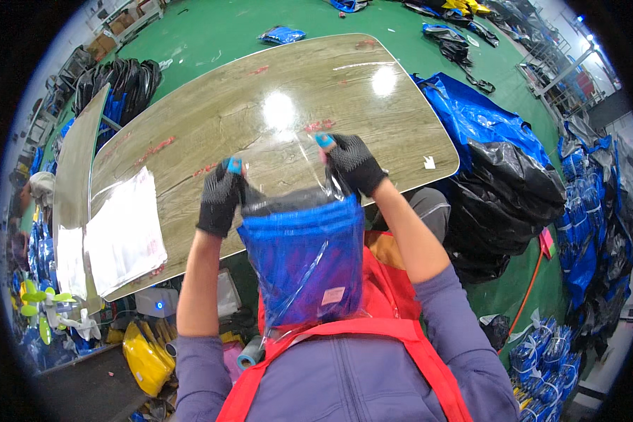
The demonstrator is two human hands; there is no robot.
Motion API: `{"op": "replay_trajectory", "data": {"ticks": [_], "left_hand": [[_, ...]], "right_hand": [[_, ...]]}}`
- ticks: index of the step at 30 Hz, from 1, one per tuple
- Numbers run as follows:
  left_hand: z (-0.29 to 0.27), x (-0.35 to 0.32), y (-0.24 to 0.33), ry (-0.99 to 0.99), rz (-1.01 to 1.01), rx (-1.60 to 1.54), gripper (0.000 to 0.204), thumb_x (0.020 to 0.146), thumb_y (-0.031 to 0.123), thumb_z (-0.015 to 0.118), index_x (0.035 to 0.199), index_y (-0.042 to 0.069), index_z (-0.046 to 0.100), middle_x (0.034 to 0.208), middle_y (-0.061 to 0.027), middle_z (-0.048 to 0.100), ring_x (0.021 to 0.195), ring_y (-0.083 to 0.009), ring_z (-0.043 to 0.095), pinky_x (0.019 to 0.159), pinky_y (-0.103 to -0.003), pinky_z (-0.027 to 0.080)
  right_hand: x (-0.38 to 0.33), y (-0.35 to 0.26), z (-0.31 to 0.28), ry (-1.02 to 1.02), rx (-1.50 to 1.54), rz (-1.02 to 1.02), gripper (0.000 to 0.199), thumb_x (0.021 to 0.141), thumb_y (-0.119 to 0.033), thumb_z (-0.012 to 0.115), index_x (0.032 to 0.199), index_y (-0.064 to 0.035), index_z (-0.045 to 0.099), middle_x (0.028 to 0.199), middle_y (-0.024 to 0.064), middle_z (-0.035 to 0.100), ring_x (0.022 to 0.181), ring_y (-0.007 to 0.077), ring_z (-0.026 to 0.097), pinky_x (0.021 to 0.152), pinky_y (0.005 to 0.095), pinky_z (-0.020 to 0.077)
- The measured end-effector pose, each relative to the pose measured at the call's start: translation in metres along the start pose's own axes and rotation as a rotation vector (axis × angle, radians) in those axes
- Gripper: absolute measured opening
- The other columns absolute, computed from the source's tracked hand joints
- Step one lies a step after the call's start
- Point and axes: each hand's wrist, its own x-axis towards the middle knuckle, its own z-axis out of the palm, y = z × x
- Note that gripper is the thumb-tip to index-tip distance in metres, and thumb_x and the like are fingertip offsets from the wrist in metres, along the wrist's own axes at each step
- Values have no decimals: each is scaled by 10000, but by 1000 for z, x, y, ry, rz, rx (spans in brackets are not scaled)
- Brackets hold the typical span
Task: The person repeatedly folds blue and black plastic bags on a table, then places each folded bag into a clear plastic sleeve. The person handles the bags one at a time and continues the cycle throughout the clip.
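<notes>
A clear plastic bag (304, 267) with folded blue sheeting inside hangs upright in front of my body, just off the table's near edge. A small pale label shows low on its right side. My left hand (221, 197), in a black knit glove with blue wrapping at the thumb, pinches the bag's upper left corner. At the upper right corner my right hand (353, 160), gloved the same way, grips the film. Between the two hands the bag's mouth is stretched wide. Both hands are above the wood-patterned table (260, 105).
White sheets or bags (128, 235) lie at the table's left. Blue and black sheeting (503, 190) is heaped against its right side. A green fan (46, 299) stands at far left, above a yellow bundle (148, 359). Tied blue bundles (541, 359) sit at lower right.
</notes>
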Motion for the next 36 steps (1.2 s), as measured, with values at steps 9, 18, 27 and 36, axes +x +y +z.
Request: {"op": "replay_trajectory", "data": {"ticks": [9, 18, 27, 36], "left_hand": [[0, 18, 54, -421, 30, -850, 527, 967, 464, 480, 1257, 26, 514, 1207, -175, 594, 1101, -237, 586, 978, -366, 438], [-13, -43, -32, -231, -526, -850, 622, 898, 490, 551, 1323, 42, 473, 1241, -150, 583, 1105, -279, 585, 961, -409, 476], [-16, -48, -57, -42, -393, -429, 276, 894, 282, 589, 1002, 32, 635, 892, -35, 623, 785, -131, 568, 702, -282, 454], [-2, -45, -80, 157, -284, -401, 337, 896, 329, 627, 1045, 28, 648, 943, -79, 656, 839, -193, 636, 763, -301, 498]], "right_hand": [[82, 51, 58, -296, 1015, -140, 282, 957, -373, 533, 869, -111, 589, 706, 11, 583, 650, 102, 560, 568, 267, 461], [20, 17, 54, -224, 990, -87, 364, 972, -304, 504, 1246, -64, 521, 1153, 102, 600, 1000, 193, 596, 940, 332, 438], [-50, 30, 37, -26, 254, 105, 352, 898, -340, 631, 999, -3, 650, 891, 74, 673, 859, 154, 621, 767, 329, 485], [-39, 50, 55, 390, -1, -242, 316, 931, -283, 587, 857, 19, 648, 656, 106, 648, 580, 204, 627, 556, 317, 493]]}}
